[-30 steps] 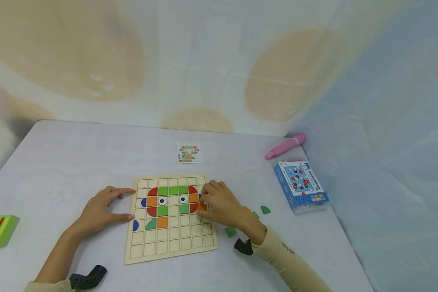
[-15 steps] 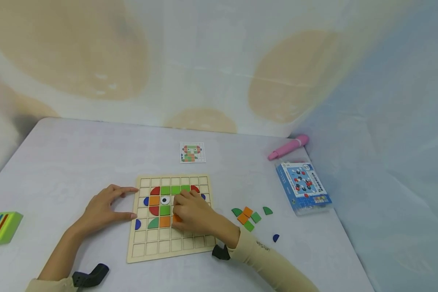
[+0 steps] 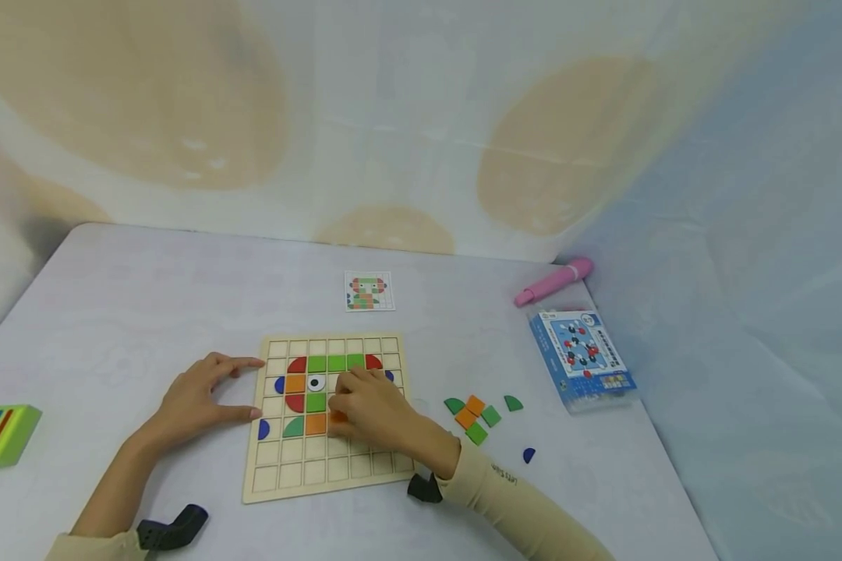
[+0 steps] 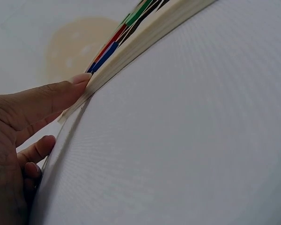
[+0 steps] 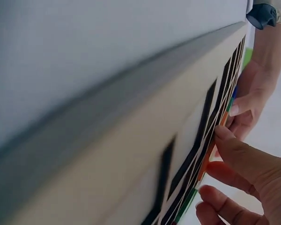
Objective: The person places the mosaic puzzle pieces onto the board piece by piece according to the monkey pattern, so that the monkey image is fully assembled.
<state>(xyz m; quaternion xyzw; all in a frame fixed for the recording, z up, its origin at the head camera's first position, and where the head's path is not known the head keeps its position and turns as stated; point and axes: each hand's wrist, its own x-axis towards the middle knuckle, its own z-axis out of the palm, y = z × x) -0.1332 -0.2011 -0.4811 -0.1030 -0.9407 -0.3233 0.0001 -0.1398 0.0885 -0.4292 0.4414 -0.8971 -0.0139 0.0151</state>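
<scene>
A wooden grid board [image 3: 274, 487] bears red, green, orange and blue pieces and a white eye tile [image 3: 316, 382]. The left hand [image 3: 196, 401] touches its left edge with thumb and forefinger spread apart; the left wrist view shows that hand [image 4: 23, 112] against the board's side [image 4: 131, 55]. Over the middle of the grid, the right hand [image 3: 377, 413] pinches an orange piece [image 3: 338, 418], mostly covered by the fingers, right of an orange square [image 3: 316, 424]. In the right wrist view, the right hand's [image 5: 253, 173] thumb is low at the board [image 5: 107, 154].
A small pattern card [image 3: 369, 291] lies behind the board. Loose orange and green pieces [image 3: 466, 418] and a blue half-round [image 3: 528, 455] lie to the right. Farther right are a blue box [image 3: 582, 358] and a pink pen-like object [image 3: 553, 282]. At far left sits a green block [image 3: 5, 436].
The right hand has moved left from the board's right side to its middle with the orange piece, uncovering the loose pieces. The left hand has stayed at the left edge.
</scene>
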